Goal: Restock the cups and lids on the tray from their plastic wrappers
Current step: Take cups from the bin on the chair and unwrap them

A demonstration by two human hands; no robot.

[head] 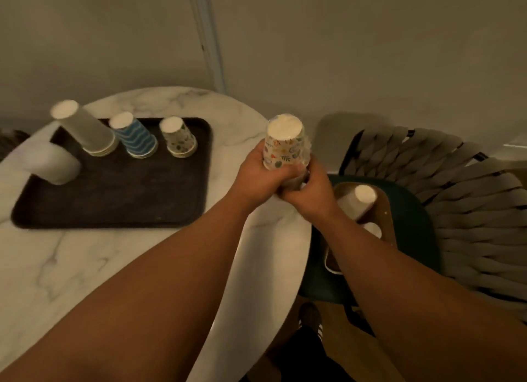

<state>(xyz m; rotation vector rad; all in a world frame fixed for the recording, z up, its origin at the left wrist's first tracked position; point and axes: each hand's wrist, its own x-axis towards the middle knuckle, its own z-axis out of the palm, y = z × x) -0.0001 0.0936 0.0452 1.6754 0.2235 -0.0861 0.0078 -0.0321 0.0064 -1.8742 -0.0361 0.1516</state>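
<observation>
Both bare forearms reach forward from the bottom edge, meeting over the right rim of the round white marble table (85,267). At their ends the left hand (258,179) curls its fingers round the lower part of an upside-down stack of paper cups printed with small coloured leaves and shapes (283,145), while the right hand (309,192) closes on the bottom of the same stack, where clear plastic wrapper seems to bunch; blur hides just what its fingertips pinch. That held stack stands base-up, cream base toward the camera, just right of the dark rectangular tray (114,199). On the tray's far edge three inverted stacks stand in a row: a tall plain white stack (85,131) at the left, a blue wavy-striped stack (134,136) in the middle, and a short stack with the same leafy print (178,138) nearest the held one. A blurred white cylinder (54,165) lies over the tray's left edge. Right of the table, a woven grey chair (456,210) holds a brown box (382,210) with another white cup stack (359,199) inside.
</observation>
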